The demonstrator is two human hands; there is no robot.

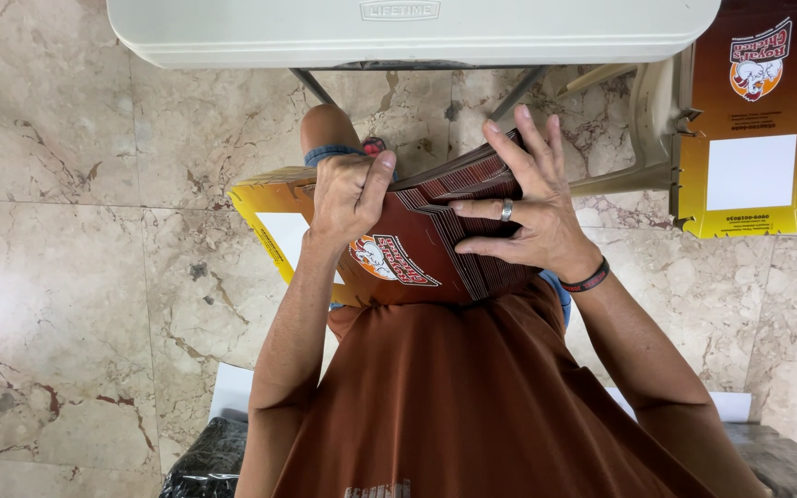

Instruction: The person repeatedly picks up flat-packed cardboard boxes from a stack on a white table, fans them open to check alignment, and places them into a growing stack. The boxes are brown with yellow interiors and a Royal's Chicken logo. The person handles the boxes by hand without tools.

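Your left hand (348, 195) is curled shut on the top flat carton blank (325, 242), thumb up over its upper edge, peeling it off the stack of flat cartons (458, 235). The stack rests on your lap, tilted, edges fanned toward you; this probably lets one blank separate w/o dragging the rest. Your right hand (528, 207) is spread wide, fingers flat against the stack's fanned edges, bracing rather than gripping.

Edges: the blank's yellow end overhangs your left knee, over the marble floor (57, 277). The white folding table (408, 32) edge lies just ahead, w/ open room between it and the stack. A second printed carton (754, 120) lies well apart to your right, beside a plastic chair (652, 124). Room is free on the left.
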